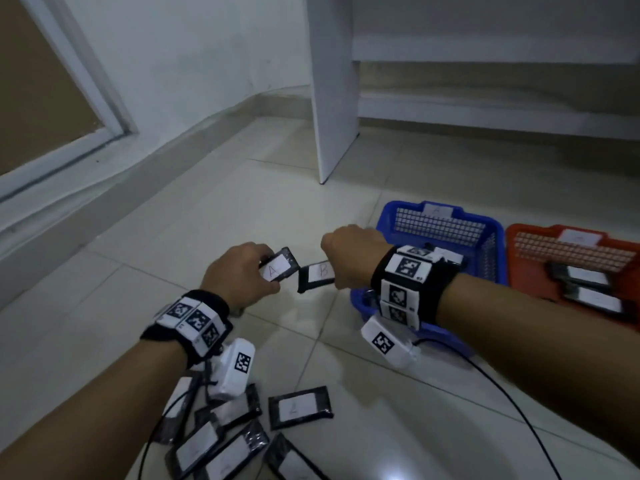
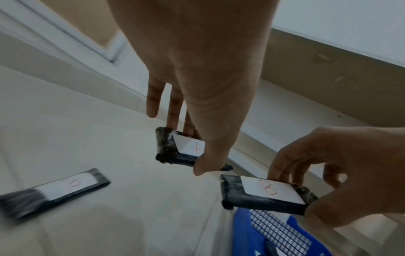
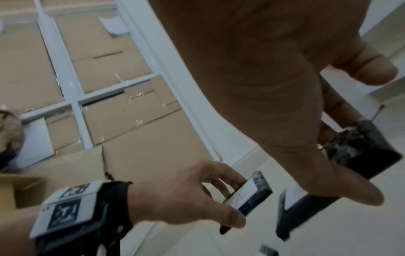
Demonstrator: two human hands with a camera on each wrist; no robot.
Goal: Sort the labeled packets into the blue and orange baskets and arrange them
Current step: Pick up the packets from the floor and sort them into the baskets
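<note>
My left hand [image 1: 242, 275] pinches a black packet with a white label marked A [image 1: 280, 265] above the floor. Right beside it my right hand [image 1: 349, 256] holds a black packet labelled B [image 1: 317, 274]. In the left wrist view the A packet [image 2: 175, 149] sits between thumb and fingers, and the B packet [image 2: 265, 194] is pinched by the other hand. The blue basket [image 1: 485, 226] stands just right of my hands, with the orange basket [image 1: 519, 258] beyond it holding two packets [image 1: 585, 282]. Several loose packets [image 1: 299, 407] lie on the floor below my left arm.
A white furniture panel [image 1: 334, 98] stands on the tiled floor behind the baskets. The wall and a door frame [image 1: 86, 98] run along the left. A black cable [image 1: 502, 393] trails over the floor under my right forearm.
</note>
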